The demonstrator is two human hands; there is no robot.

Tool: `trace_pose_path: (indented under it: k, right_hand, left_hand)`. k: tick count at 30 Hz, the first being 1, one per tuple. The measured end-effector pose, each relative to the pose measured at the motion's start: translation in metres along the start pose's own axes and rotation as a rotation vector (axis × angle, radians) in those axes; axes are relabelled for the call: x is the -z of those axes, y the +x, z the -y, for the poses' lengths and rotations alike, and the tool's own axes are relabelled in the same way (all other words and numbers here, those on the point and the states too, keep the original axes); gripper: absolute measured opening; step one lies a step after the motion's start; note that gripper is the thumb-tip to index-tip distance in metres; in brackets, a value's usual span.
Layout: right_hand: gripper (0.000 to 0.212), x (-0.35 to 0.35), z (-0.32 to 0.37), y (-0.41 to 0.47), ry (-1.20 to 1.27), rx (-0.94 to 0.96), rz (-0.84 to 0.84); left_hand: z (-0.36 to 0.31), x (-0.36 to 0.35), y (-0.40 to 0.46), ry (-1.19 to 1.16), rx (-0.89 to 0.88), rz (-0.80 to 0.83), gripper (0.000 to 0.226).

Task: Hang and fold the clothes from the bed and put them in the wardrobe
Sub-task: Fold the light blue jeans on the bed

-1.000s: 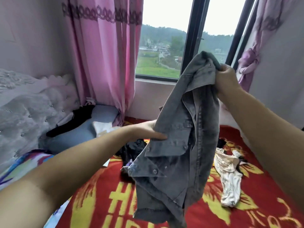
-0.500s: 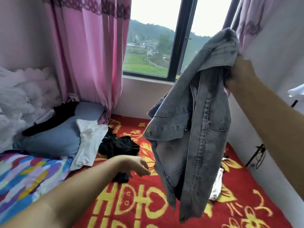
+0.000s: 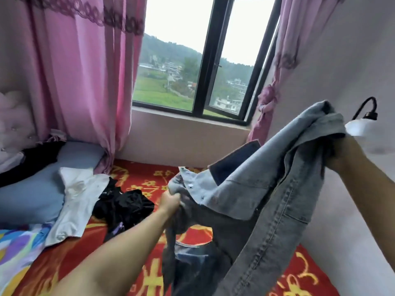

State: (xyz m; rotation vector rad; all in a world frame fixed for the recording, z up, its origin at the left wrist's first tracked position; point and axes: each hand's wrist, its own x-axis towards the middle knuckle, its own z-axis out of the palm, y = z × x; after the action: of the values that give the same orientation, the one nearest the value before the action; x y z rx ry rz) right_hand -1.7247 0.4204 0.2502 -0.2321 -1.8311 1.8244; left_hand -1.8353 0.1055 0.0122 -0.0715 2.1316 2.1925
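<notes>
A grey denim jacket hangs stretched in the air over the bed, which has a red and yellow blanket. My left hand grips the jacket's button edge low in the middle. My right hand holds its upper end at the right, mostly hidden under the cloth. On the bed lie a white shirt and a black garment. No wardrobe is in view.
A blue-grey pillow with black clothing on it lies at the left by the padded headboard. A colourful sheet is at lower left. Pink curtains frame the window. The wall and a lamp are close at the right.
My left hand was open and apart from the jacket; it has since reached right and taken hold of the button edge. My right hand has come down lower with the jacket.
</notes>
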Motion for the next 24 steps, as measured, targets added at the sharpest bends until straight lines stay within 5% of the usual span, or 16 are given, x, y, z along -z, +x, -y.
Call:
trace_pose_path:
  k: [3, 6, 10, 15, 20, 24]
  right_hand:
    - [0.028, -0.003, -0.042, -0.023, -0.524, -0.195, 0.338]
    - [0.045, -0.033, -0.077, -0.042, -0.879, -0.404, 0.689]
    - [0.091, -0.107, -0.072, -0.045, -0.923, 0.14, 0.714]
    - [0.069, -0.14, -0.052, -0.044, -0.993, 0.492, 0.537]
    - [0.017, -0.166, -0.045, -0.049, -0.828, 0.474, 0.55]
    - [0.015, -0.181, -0.038, -0.048, -0.89, 0.564, 0.391]
  left_hand:
    - [-0.056, 0.005, 0.016, 0.085, -0.24, -0.002, 0.025]
    - [-0.106, -0.009, -0.005, 0.232, -0.445, 0.296, 0.028]
    - [-0.158, -0.024, -0.032, 0.415, -0.617, 0.48, 0.03]
    - [-0.195, -0.008, -0.048, 0.724, -0.729, 0.574, 0.022]
    - [-0.201, 0.016, -0.043, 0.922, -0.872, 0.332, 0.012]
    - [-0.155, 0.044, -0.027, 0.936, -0.771, -0.004, 0.033]
